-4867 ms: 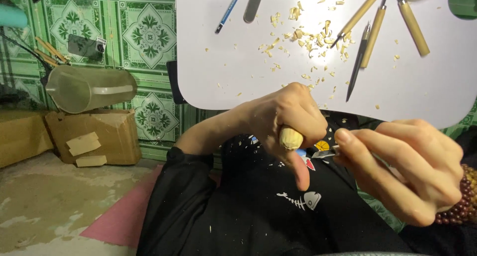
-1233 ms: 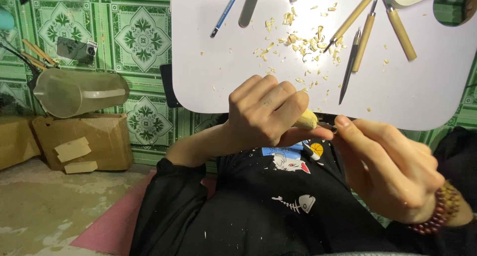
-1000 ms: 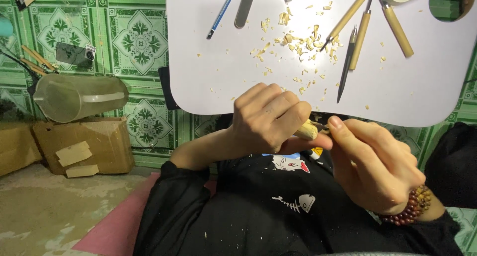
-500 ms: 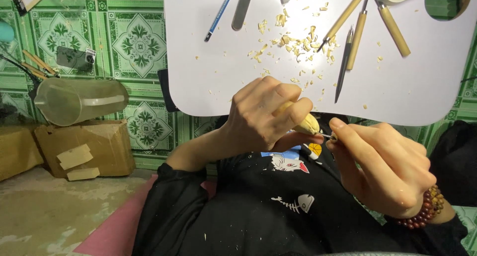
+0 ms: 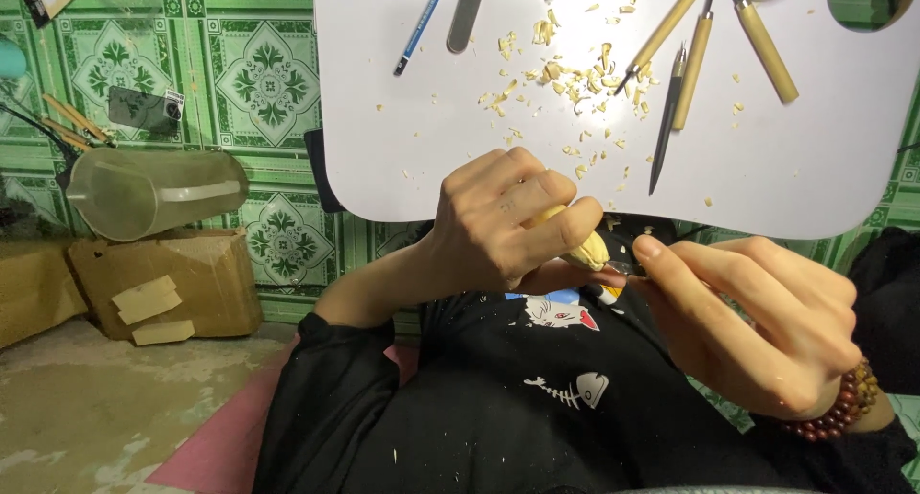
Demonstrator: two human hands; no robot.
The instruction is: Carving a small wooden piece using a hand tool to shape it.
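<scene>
Left hand (image 5: 503, 221) clamps a small pale carved wooden piece (image 5: 583, 250) just below the white board's (image 5: 402, 149) near edge; right hand (image 5: 757, 326) pinches a thin carving tool (image 5: 628, 269) against it. Shavings (image 5: 565, 68) and wooden-handled tools (image 5: 690, 68) lie toward the far edge. Green tiled wall (image 5: 259, 82) left, cardboard box (image 5: 172, 278) below.
</scene>
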